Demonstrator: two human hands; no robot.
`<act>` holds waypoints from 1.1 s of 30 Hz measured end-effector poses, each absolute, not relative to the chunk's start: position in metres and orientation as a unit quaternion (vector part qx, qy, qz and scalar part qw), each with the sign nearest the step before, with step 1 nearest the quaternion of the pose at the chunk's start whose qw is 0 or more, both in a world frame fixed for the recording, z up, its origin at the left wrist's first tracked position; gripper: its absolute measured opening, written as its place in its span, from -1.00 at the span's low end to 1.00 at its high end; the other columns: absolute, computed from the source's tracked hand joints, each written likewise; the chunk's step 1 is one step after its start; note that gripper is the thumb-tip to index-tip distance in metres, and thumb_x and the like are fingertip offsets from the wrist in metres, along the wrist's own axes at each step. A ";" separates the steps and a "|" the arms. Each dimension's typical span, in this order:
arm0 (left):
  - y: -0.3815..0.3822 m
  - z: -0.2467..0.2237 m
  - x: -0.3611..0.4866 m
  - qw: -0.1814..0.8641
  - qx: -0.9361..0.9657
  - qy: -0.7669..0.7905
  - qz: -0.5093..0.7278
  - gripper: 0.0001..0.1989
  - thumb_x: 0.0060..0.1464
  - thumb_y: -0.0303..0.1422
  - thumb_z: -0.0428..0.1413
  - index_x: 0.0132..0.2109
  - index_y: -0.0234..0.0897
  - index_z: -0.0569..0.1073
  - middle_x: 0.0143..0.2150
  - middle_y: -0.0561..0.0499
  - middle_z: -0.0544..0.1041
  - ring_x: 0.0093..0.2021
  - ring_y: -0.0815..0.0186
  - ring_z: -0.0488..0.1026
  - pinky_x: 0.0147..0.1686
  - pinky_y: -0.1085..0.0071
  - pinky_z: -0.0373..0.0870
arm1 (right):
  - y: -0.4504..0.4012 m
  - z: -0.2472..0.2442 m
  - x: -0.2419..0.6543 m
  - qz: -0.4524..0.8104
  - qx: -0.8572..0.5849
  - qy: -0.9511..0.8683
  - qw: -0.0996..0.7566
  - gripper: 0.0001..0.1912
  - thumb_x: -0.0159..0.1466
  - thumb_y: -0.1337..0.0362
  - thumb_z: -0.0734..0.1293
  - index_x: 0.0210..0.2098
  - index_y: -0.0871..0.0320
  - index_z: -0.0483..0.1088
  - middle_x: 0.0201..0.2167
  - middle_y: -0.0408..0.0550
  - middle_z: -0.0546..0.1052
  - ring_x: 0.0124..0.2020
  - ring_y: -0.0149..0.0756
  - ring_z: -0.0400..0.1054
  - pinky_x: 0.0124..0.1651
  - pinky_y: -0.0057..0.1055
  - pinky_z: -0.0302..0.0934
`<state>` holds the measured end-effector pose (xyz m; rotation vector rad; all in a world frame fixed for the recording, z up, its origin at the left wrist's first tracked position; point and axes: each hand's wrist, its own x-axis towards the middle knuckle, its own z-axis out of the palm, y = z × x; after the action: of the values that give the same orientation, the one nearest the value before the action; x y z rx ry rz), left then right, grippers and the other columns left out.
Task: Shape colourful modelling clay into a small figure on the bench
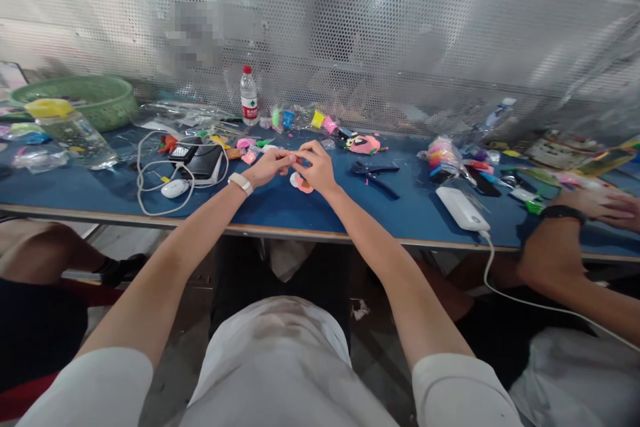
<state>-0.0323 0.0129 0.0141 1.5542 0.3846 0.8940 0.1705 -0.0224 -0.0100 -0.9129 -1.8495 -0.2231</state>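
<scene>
- What's being done mid-frame?
- Fine pinching, seemingly. Left hand (277, 165) and right hand (318, 169) are brought together, grips narrow; can't tell if anything's held. A small pink-and-white, clay-like piece (303, 184) is seen just below, centre frame. Steadiness is probably needed next.

Bench (415, 217): blue top. Screen (345, 33): perforated metal, upright behind bench, pale reflections. Floor (183, 320): grey, shadowed.
</scene>
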 end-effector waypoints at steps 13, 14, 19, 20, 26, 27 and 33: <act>0.013 0.014 -0.033 0.592 0.659 0.193 0.422 -0.38 -0.21 0.06 0.72 -0.34 -0.33 0.65 -0.50 0.15 0.36 -0.53 0.54 0.11 -0.52 0.47 0.01 | -0.025 -0.010 0.165 -0.059 -0.375 -0.755 0.534 -0.76 0.59 0.04 0.44 -0.09 -0.01 0.73 -0.13 -0.01 0.58 -0.07 -0.14 0.51 0.08 -0.15 0.52; 0.013 0.014 -0.033 0.602 0.653 0.190 0.418 -0.37 -0.21 0.06 0.72 -0.34 -0.33 0.64 -0.51 0.16 0.33 -0.53 0.54 0.11 -0.52 0.47 0.02 | -0.025 -0.010 0.165 -0.060 -0.375 -0.755 0.535 -0.72 0.60 0.00 0.43 -0.10 -0.01 0.72 -0.13 0.00 0.58 -0.08 -0.14 0.50 0.07 -0.16 0.52; 0.011 0.015 -0.036 0.663 0.625 0.164 0.378 -0.35 -0.12 0.14 0.68 -0.32 -0.34 0.64 -0.50 0.17 0.28 -0.52 0.53 0.15 -0.50 0.50 0.09 | -0.027 -0.007 0.166 -0.060 -0.361 -0.757 0.541 -0.59 0.61 -0.13 0.40 -0.11 0.01 0.73 -0.15 0.01 0.57 -0.17 -0.17 0.47 0.01 -0.19 0.51; 0.011 0.015 -0.036 0.663 0.624 0.163 0.381 -0.35 -0.14 0.13 0.69 -0.32 -0.34 0.64 -0.49 0.15 0.32 -0.51 0.53 0.17 -0.49 0.50 0.11 | -0.027 -0.006 0.167 -0.058 -0.352 -0.760 0.542 -0.59 0.60 -0.14 0.41 -0.09 0.01 0.74 -0.15 0.01 0.57 -0.19 -0.18 0.47 0.00 -0.19 0.51; 0.011 0.016 -0.036 0.656 0.629 0.159 0.385 -0.36 -0.20 0.07 0.72 -0.34 -0.34 0.64 -0.49 0.15 0.34 -0.50 0.53 0.17 -0.48 0.50 0.12 | -0.027 -0.007 0.170 -0.048 -0.344 -0.773 0.531 -0.67 0.59 -0.09 0.45 -0.04 -0.03 0.76 -0.14 -0.02 0.56 -0.16 -0.19 0.48 0.01 -0.19 0.51; 0.011 0.016 -0.036 0.661 0.627 0.156 0.381 -0.36 -0.18 0.09 0.71 -0.34 -0.34 0.64 -0.50 0.15 0.34 -0.50 0.53 0.16 -0.48 0.49 0.11 | -0.027 -0.007 0.170 -0.049 -0.342 -0.771 0.535 -0.68 0.58 -0.09 0.46 -0.03 -0.03 0.76 -0.14 -0.02 0.56 -0.16 -0.19 0.48 0.01 -0.19 0.51; 0.009 0.018 -0.035 0.661 0.632 0.143 0.379 -0.37 -0.14 0.10 0.70 -0.31 -0.34 0.66 -0.49 0.15 0.33 -0.50 0.53 0.14 -0.46 0.47 0.07 | -0.026 -0.008 0.173 -0.050 -0.338 -0.771 0.537 -0.68 0.59 -0.07 0.45 0.03 -0.05 0.76 -0.14 -0.04 0.55 -0.22 -0.22 0.44 -0.04 -0.21 0.51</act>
<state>-0.0352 0.0089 0.0179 1.4298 0.3236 0.8568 0.1734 -0.0260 -0.0075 -0.8039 -1.8360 -0.1201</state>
